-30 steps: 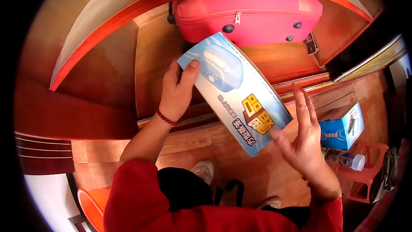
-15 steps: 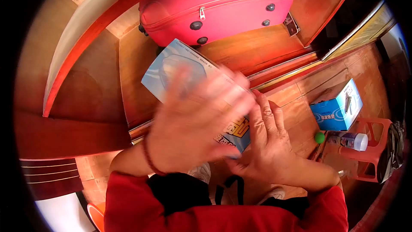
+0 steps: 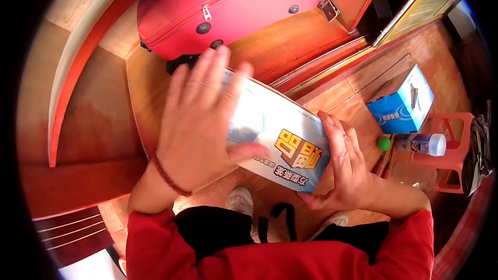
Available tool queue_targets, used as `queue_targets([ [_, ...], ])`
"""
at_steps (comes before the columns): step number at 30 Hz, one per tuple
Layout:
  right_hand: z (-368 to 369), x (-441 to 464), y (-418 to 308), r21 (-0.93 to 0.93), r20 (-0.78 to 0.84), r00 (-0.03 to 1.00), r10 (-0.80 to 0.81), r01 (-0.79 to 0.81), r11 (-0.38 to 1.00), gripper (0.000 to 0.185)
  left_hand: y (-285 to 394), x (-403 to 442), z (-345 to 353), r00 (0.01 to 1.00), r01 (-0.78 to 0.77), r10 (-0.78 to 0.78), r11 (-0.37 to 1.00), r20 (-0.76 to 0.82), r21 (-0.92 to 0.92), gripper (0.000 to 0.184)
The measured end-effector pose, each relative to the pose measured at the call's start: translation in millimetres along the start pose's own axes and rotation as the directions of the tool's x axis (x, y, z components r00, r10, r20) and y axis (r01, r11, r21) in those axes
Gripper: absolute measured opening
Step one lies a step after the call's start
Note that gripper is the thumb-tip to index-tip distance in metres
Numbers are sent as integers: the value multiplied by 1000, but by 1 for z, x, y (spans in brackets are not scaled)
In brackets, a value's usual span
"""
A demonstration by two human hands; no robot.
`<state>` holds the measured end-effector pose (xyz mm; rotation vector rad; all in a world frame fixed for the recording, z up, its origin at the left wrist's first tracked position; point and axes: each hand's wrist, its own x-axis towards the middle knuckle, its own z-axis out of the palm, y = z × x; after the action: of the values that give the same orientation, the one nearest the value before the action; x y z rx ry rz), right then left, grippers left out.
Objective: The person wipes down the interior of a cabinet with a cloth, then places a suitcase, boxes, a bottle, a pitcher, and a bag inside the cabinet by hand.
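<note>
A blue and white box (image 3: 275, 137) with yellow printed characters is tilted in front of me. My left hand (image 3: 199, 119), with a beaded red bracelet at the wrist, lies over its left end, fingers spread and slightly blurred. At the box's right end, my right hand (image 3: 342, 168) grips it, thumb at the lower corner and fingers along the upper edge.
A pink suitcase (image 3: 233, 5) lies on a wooden cabinet shelf. To the right are a blue box (image 3: 404, 103), a green ball (image 3: 384, 143), a white-capped bottle (image 3: 428, 144) and a pink stool (image 3: 459, 161). A curved orange edge (image 3: 67, 91) runs along the left.
My left hand has gone from gripping the box's upper left end to lying spread over it. My right hand has closed on the right end. The view has shifted, moving the suitcase left and up.
</note>
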<state>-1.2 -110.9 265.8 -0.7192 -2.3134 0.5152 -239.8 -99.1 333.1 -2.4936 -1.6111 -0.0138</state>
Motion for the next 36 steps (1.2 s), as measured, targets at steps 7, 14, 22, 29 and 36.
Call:
queue_targets([
  [7, 6, 0, 1, 66, -72, 997, 27, -23, 998, 101, 30, 5, 9, 998, -45, 51, 989, 35, -140, 112],
  [14, 1, -6, 6, 52, 33, 995, 89, -91, 994, 109, 66, -9, 21, 804, -540, 595, 735, 9, -411, 91],
  [22, -15, 0, 13, -63, 169, 979, 111, -101, 993, 95, 3, -2, -10, 993, -92, 100, 988, 65, -122, 95],
  [29, -27, 34, -23, -286, 316, 932, 179, -87, 954, 101, 1, 9, -6, 978, -203, 207, 971, -25, 129, 81],
  [36, -15, 37, -4, -359, 325, 938, 120, 5, 933, 88, -11, -2, -3, 977, -211, 205, 970, -61, -118, 75],
])
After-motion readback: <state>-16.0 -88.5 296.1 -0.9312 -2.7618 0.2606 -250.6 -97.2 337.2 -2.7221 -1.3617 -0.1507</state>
